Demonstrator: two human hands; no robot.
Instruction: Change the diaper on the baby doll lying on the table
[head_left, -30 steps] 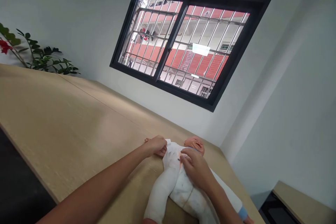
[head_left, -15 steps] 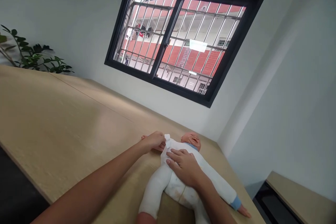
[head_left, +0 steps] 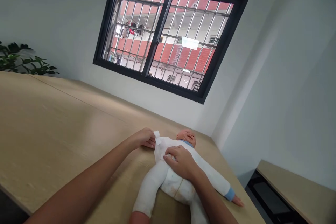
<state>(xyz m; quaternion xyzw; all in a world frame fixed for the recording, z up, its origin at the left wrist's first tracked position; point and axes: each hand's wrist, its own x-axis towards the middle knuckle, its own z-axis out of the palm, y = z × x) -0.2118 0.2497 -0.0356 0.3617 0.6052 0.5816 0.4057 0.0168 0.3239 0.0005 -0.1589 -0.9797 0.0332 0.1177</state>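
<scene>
A baby doll (head_left: 210,168) in a white outfit with blue cuffs lies on its back on the table, its head toward the wall. A white diaper (head_left: 174,183) covers its hips. The fingers of my left hand (head_left: 144,138) are closed on the diaper's side wing (head_left: 159,143), which is pulled out at the left of the doll's waist. My right hand (head_left: 181,162) lies on the front of the diaper, its fingers curled against the upper front edge. The doll's other arm is hidden behind my left hand and the wing.
The wooden table (head_left: 65,122) stretches to the left and back against the wall. A barred window (head_left: 168,35) is above it, and a green plant (head_left: 26,61) stands beyond its far left edge. A lower wooden-topped cabinet (head_left: 296,182) is at the right.
My left hand has drawn the diaper wing outward to the left. My right hand's fingers have gone from spread to curled on the diaper front. The view has shifted slightly.
</scene>
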